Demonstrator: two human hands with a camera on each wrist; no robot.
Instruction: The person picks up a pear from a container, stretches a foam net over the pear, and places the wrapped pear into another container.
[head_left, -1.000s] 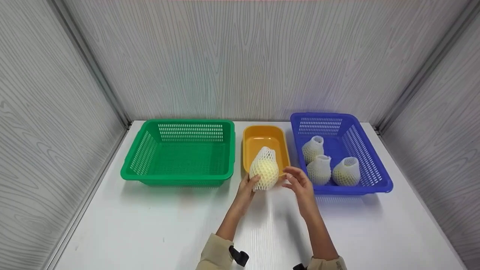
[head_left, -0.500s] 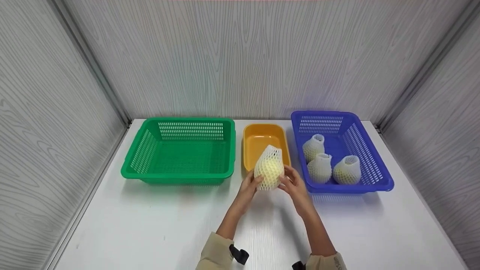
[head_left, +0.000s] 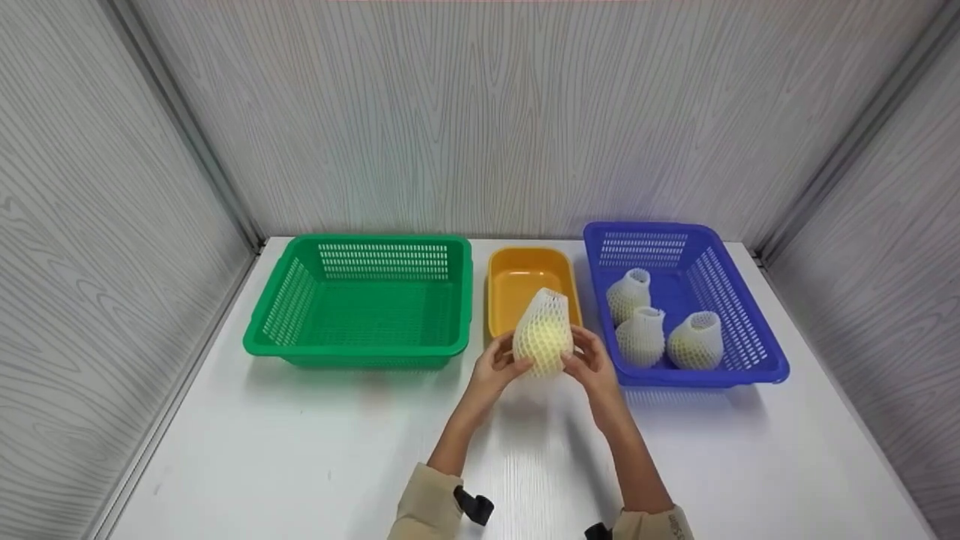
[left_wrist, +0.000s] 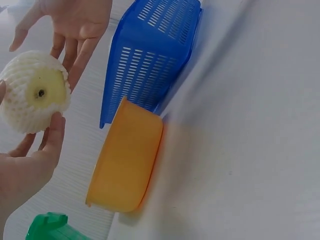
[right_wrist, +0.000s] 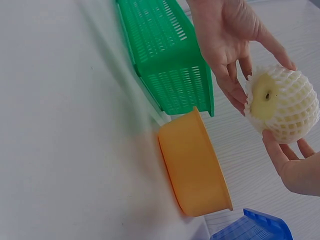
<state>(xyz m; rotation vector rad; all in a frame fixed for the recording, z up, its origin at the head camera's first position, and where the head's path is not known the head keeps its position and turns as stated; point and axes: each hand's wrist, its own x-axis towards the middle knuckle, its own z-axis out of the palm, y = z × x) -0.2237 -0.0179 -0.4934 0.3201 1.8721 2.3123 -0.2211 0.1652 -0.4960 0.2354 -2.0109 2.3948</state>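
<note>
A round, pale yellow fruit (head_left: 543,341) in a white foam net sleeve is held between both hands above the near end of the orange tub (head_left: 523,289). My left hand (head_left: 491,375) grips its left side, thumb in front. On the other side my right hand (head_left: 596,371) holds it with the thumb near its lower edge. The sleeve's open neck points up and away. Both wrist views show the fruit's bare underside (left_wrist: 47,87) with a small dark spot; whether it is an apple or a pear I cannot tell.
A green basket (head_left: 356,352) stands left of the tub on the white table (head_left: 337,450). To the right is a blue basket (head_left: 750,330) with three net-sleeved fruits (head_left: 695,345) in it. Grey wood-grain panels (head_left: 480,120) enclose the table's back and sides.
The right hand has come in from beside the fruit and now holds its right side. The fruit has shifted slightly right and turned more upright. The left hand has kept its hold.
</note>
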